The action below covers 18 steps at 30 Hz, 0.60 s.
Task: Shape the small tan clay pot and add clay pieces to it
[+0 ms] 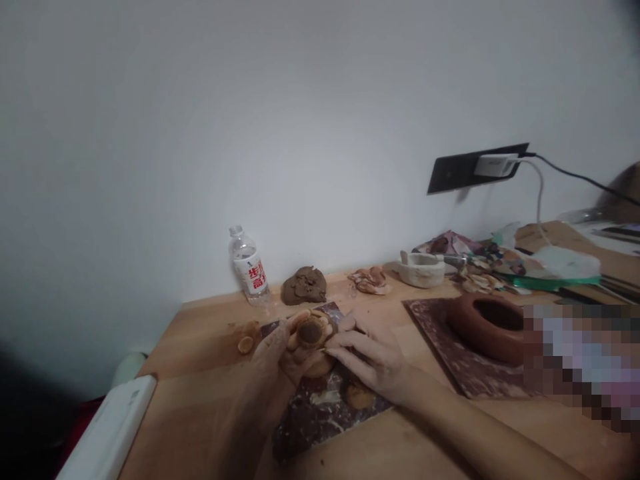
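A round clay piece [311, 331] with a dark, rough centre and a paler, petal-like rim is held above a dark red marbled tile [320, 417]. My left hand [277, 350] wraps around its left side and underside, fingers closed on it. From the right, my right hand [367, 353] has its bent fingertips pressed at the piece's right edge. Whether a small bit of clay sits between those fingertips is too small to tell. Below the hands, a tan round spot [359, 396] shows on the tile.
Along the wall stand a plastic bottle [250, 270], a lump of brown clay [304, 287], some reddish clay scraps [371, 281] and a whitish bowl [421, 269]. At right, a hollow brown clay form [480, 327] rests on another tile [435, 327]. A small clay ring [245, 345] lies left.
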### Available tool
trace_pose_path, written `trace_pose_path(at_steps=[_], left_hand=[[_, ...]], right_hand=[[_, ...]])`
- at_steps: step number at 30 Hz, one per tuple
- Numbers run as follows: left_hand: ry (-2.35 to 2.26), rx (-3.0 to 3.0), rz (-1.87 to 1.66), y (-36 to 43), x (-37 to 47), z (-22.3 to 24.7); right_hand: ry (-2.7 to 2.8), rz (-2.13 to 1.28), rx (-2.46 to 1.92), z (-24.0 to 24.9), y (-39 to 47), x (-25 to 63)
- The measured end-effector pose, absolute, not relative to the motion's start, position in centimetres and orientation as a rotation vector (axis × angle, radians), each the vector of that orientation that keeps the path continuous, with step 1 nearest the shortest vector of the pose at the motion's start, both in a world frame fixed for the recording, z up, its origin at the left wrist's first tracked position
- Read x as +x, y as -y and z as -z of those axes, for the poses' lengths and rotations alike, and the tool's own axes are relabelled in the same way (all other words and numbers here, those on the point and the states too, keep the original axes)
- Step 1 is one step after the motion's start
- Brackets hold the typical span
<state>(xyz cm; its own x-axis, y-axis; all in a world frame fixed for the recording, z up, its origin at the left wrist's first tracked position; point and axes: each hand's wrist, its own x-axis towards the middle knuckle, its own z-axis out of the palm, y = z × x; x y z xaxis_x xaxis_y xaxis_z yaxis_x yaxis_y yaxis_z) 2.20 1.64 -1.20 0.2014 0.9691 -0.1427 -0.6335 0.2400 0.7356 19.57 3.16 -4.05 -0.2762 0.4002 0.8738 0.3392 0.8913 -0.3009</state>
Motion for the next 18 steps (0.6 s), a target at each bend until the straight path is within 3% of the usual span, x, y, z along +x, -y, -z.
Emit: trace_pose_path(at_steps=[18], left_hand=[[-0.681, 0.641, -1.262, -1.79, 2.21, 1.6]], right_hand=[[1.748, -0.105, -0.658, 4.36, -3.37, 19.5]])
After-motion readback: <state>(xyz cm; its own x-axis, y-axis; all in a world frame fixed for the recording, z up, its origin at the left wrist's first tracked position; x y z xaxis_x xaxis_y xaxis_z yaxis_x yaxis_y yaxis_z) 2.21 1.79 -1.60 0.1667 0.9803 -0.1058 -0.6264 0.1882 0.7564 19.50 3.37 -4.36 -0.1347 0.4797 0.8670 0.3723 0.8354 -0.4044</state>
